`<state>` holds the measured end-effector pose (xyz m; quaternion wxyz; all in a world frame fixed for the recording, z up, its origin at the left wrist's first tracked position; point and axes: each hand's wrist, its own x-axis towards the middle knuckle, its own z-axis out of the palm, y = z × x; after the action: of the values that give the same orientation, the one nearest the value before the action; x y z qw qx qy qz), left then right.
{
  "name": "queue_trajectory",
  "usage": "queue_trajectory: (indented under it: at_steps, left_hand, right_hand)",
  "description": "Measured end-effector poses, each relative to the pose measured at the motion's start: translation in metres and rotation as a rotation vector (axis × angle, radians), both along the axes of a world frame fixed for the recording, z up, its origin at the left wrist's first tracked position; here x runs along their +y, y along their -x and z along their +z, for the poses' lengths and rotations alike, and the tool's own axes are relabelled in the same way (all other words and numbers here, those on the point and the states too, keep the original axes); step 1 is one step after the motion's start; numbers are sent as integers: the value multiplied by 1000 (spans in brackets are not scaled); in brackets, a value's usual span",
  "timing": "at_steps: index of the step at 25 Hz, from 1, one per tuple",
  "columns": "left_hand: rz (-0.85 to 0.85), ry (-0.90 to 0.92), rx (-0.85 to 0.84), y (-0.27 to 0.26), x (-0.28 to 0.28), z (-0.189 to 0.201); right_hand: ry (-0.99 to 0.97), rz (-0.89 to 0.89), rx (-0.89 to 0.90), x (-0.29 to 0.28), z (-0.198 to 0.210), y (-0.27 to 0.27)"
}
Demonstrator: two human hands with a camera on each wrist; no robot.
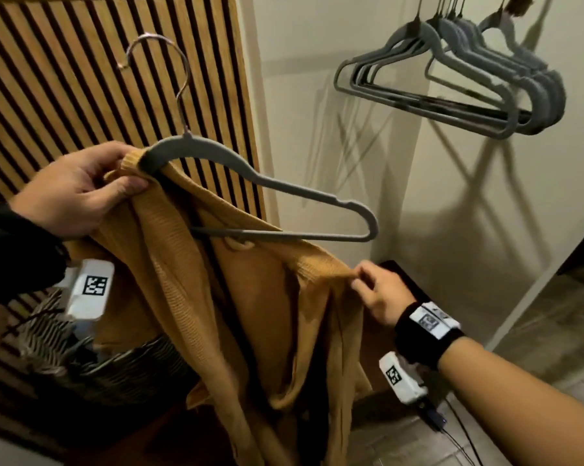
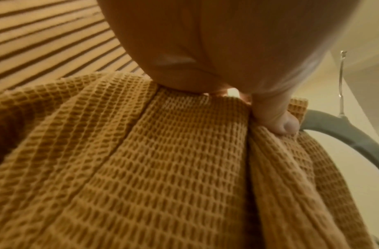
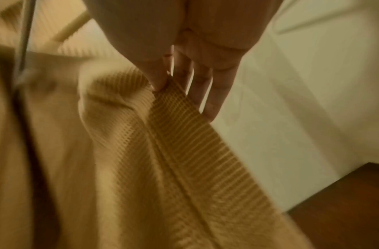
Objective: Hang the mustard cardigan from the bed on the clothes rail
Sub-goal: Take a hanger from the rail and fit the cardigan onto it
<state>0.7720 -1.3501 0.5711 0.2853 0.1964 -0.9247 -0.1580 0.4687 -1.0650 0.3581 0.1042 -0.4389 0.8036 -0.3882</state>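
The mustard waffle-knit cardigan (image 1: 250,297) hangs half on a grey velvet hanger (image 1: 267,183) with a metal hook. My left hand (image 1: 82,190) grips the cardigan's collar together with the hanger's left shoulder; its thumb (image 2: 278,123) presses the knit against the hanger (image 2: 333,134). The hanger's right arm is bare. My right hand (image 1: 368,280) pinches the ribbed front edge of the cardigan (image 3: 184,134) below that bare arm, with thumb and forefinger (image 3: 160,79) closed on it. The cardigan (image 2: 162,168) fills the left wrist view.
Several empty grey hangers (image 1: 469,85) hang at the upper right before a cream wall. A wooden slat panel (image 1: 99,79) stands behind the held hanger. A wicker basket (image 1: 115,364) sits low on the left, a dark wooden surface (image 1: 405,280) by my right hand.
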Motion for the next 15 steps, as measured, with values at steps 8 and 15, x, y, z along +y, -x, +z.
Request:
queue_trajectory:
  at_steps: [8,15]
  left_hand:
    - [-15,29,-106,-26,-4,-38]
    - [-4,177,-200,27,31,-64]
  right_hand:
    - [140,-21,44,-12,136,37]
    - [86,-81,-26,-16,193,16]
